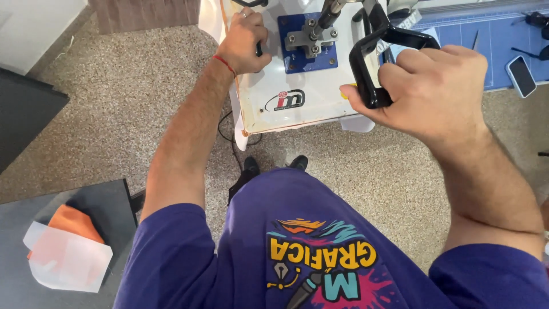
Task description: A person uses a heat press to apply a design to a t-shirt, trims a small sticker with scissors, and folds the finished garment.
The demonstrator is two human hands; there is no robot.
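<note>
A white heat press (297,103) with a blue plate and metal bolts on top stands in front of me. My right hand (432,86) is closed around its black loop handle (372,57), which sits at the press's right side. My left hand (245,43) rests on the left top edge of the press and grips a small black knob there; a red thread circles that wrist. My purple printed shirt fills the bottom of the view.
A dark table (63,229) at lower left holds an orange cloth (71,220) under a white sheet (68,257). A blue cutting mat (492,40) at upper right carries a phone (521,75) and tools. A black cable (229,134) hangs below the press over speckled floor.
</note>
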